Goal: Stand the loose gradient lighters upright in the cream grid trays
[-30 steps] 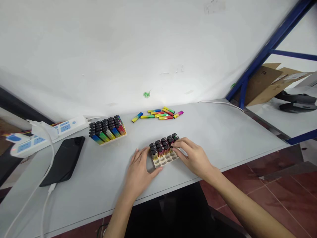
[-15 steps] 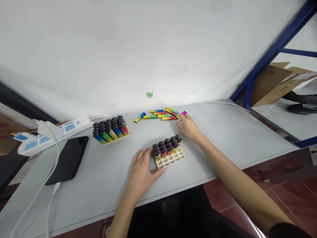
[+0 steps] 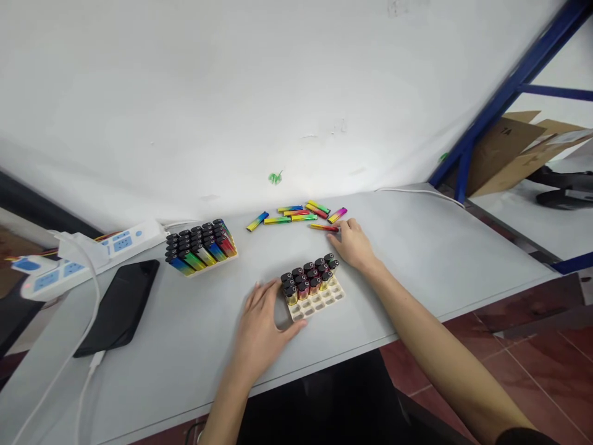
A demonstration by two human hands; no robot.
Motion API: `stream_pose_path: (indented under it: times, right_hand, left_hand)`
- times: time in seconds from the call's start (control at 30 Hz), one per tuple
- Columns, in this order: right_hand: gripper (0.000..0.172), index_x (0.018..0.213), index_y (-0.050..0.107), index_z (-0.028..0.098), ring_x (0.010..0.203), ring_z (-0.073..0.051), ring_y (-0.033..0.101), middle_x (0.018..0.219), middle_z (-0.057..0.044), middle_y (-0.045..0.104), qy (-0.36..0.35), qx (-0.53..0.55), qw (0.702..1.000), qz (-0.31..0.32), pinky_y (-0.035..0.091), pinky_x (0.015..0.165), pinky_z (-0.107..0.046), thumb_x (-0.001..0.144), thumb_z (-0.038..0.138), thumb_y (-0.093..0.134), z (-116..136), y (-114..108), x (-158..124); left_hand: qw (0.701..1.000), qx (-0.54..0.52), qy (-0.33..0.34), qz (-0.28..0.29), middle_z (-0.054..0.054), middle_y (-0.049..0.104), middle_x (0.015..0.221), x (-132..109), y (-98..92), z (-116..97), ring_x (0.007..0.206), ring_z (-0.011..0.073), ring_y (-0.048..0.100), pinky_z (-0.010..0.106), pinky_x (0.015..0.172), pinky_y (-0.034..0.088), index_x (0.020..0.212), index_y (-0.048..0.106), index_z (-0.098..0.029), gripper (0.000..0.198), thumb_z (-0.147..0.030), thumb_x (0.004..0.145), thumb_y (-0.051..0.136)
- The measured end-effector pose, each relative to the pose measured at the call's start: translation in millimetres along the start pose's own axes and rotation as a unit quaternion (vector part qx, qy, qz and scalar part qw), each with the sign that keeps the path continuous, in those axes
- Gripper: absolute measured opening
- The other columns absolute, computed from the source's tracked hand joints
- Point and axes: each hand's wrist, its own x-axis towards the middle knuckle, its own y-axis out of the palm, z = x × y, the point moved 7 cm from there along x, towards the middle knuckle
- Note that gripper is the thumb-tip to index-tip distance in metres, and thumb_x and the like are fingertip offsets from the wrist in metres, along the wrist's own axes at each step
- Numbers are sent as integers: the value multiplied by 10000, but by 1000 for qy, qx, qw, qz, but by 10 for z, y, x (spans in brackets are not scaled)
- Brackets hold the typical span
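Note:
My left hand (image 3: pixel 260 330) braces the cream slotted tray (image 3: pixel 319 303), with its thumb at the front corner and its fingers along the left side. Several black-capped lighters (image 3: pixel 303 289) stand upright in the tray's rear rows, while front slots show bare. Beyond the tray, my right hand (image 3: pixel 354 244) pinches the right end of a red and yellow lighter (image 3: pixel 322 227) lying low over the table. Behind it is a loose group of colourful lighters (image 3: pixel 303 217) lying flat, one of them yellow and magenta (image 3: pixel 337 215).
A second tray full of upright lighters (image 3: pixel 201 247) stands to the left. Further left lie a black phone (image 3: pixel 118 306) with a white cable and a white power strip (image 3: pixel 97 256). A blue metal frame (image 3: pixel 491 105) and cardboard boxes (image 3: pixel 514 148) are at the right.
My right hand has come slightly nearer and drawn the red and yellow lighter away from the group. The left hand stays at the tray. The view has shifted slightly.

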Motion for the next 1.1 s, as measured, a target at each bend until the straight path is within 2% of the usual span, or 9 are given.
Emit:
stream_pose_path:
  times: [0.13, 0.27, 0.33, 0.47, 0.57, 0.63, 0.73, 0.97, 1.1]
  right_hand:
    - [296, 1148, 659, 193, 1077, -300, 549, 1074, -131, 580, -18, 46, 999, 3, 453, 924, -429, 943, 348, 512, -45, 10, 9]
    - [253, 997, 677, 190, 930, -227, 601, 1043, -93, 598, -1, 212, 977, -16, 479, 866, -384, 876, 400, 603, -98, -51, 38]
    - [255, 921, 635, 192, 913, -203, 615, 1013, -73, 635, 8, 330, 943, -38, 481, 857, -361, 854, 437, 625, -89, -112, 40]
    - [308, 931, 471, 249, 702, -143, 614, 801, 20, 644, 49, 560, 826, -40, 503, 671, -288, 856, 512, 612, -16, -144, 1]
    - [358, 1000, 430, 295, 423, -80, 403, 639, 103, 516, 82, 622, 778, -13, 317, 418, -193, 830, 523, 649, 57, -100, -44]
    - [334, 963, 488, 274, 379, -58, 242, 567, 113, 389, 94, 630, 771, 6, 174, 379, -185, 846, 560, 614, 87, -63, -63]
    - [475, 717, 504, 215, 384, -60, 141, 496, 100, 241, 129, 636, 760, 43, 112, 379, -211, 888, 656, 462, 87, 31, -79]
    - [460, 549, 372, 229, 366, -74, 114, 432, 87, 167, 155, 656, 737, 47, 93, 381, -235, 904, 521, 375, 54, 99, -74]
    - [450, 548, 380, 229, 364, -76, 127, 439, 85, 167, 142, 640, 754, 40, 104, 385, -236, 909, 496, 360, 51, 99, -76]
  left_hand:
    - [1000, 0, -8, 10, 128, 504, 1474, -8, 11, 9, 1440, 383, 348, 556, 1136, 367, 1460, 377, -216, 793, -578, 813, 656]
    - [1000, -1, -11, 6, 129, 504, 1474, -14, 6, 15, 1436, 382, 356, 562, 1131, 373, 1455, 390, -221, 785, -580, 810, 659]
    - [1000, -1, -13, 5, 133, 507, 1472, -12, -2, 11, 1432, 385, 362, 566, 1132, 372, 1450, 397, -213, 784, -576, 808, 662]
    - [1000, -4, -15, 19, 132, 497, 1484, -5, -6, -9, 1445, 385, 342, 561, 1147, 357, 1454, 394, -205, 800, -569, 800, 674]
    - [1000, -6, -20, 23, 128, 493, 1490, -6, -9, -11, 1452, 385, 329, 563, 1148, 356, 1460, 389, -206, 802, -565, 801, 673]
    - [999, -4, -21, 23, 128, 495, 1488, -11, -5, -7, 1453, 387, 326, 569, 1143, 360, 1461, 387, -206, 798, -565, 806, 667]
    - [1000, 0, -19, 18, 130, 506, 1477, -19, 3, 3, 1450, 392, 329, 577, 1133, 369, 1462, 385, -208, 797, -570, 808, 662]
    - [1000, 5, -12, 15, 121, 501, 1483, -13, 8, 8, 1451, 378, 332, 554, 1144, 366, 1462, 377, -213, 796, -569, 809, 661]
    - [1000, 5, -15, 20, 125, 494, 1488, -10, 13, 11, 1453, 383, 325, 562, 1140, 366, 1465, 374, -212, 801, -587, 813, 648]
